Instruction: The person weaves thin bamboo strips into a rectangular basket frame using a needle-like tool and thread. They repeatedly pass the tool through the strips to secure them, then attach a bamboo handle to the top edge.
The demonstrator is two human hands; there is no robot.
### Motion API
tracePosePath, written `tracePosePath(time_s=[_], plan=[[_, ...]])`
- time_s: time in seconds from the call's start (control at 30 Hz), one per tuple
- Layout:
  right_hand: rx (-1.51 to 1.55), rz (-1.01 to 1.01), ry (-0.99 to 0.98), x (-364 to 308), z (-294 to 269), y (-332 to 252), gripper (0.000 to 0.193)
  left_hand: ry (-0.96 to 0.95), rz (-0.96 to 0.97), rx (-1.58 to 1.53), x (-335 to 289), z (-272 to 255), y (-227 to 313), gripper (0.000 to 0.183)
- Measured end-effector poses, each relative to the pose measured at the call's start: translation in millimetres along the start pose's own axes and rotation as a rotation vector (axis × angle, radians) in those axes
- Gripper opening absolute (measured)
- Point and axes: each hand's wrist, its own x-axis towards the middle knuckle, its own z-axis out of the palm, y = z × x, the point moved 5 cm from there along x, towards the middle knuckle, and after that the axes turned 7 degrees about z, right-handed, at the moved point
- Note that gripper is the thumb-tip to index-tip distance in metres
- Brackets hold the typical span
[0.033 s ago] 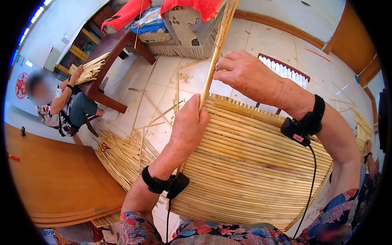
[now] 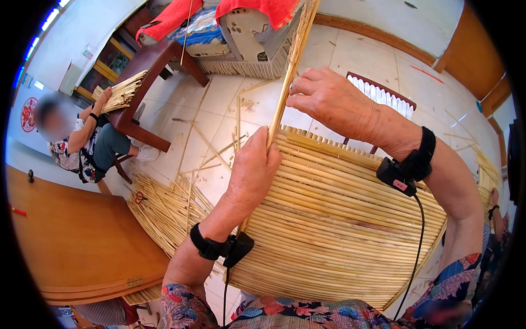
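Observation:
My left hand [image 2: 255, 167] is closed round a bundle of long straw-coloured reed stalks [image 2: 286, 82], which rises past the top edge of the view. Close beside that bundle, my right hand [image 2: 337, 104] has its fingers bent together in a pinch; whatever lies between the fingertips is too small or hidden to name. Below both hands spreads a mat of reed stalks [image 2: 329, 236], laid side by side in rows, its far edge showing a line of cut stalk ends. Both my wrists carry black straps with small cabled boxes.
Loose reeds with red-handled scissors [image 2: 141, 198] lie at left, by a wooden table [image 2: 82, 241]. A seated person [image 2: 82, 131] handles reeds at a dark red table [image 2: 129, 118]. A sofa [image 2: 246, 38] stands at the back; a stool with a white ruffled cover [image 2: 378, 96] stands beyond the mat.

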Motion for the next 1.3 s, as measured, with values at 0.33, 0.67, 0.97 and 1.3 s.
tracePosePath(time_s=[0.33, 0.67, 0.97, 1.3], plan=[[-0.046, -0.085, 0.048, 7, 1, 0, 0.023, -0.01, -0.043, 0.032, 0, -1, -4, 0.012], [-0.241, -0.16, 0.234, 10, 6, -3, 0.013, 0.005, 0.007, 0.091, 1, -1, -7, 0.013], [-0.261, -0.11, 0.11, 14, 12, -1, 0.024, 0.016, 0.003, 0.077, -1, -1, -13, 0.012], [-0.25, -0.163, 0.163, 22, -2, -2, 0.007, 0.041, -0.033, -0.012, -5, 3, -11, 0.014]])
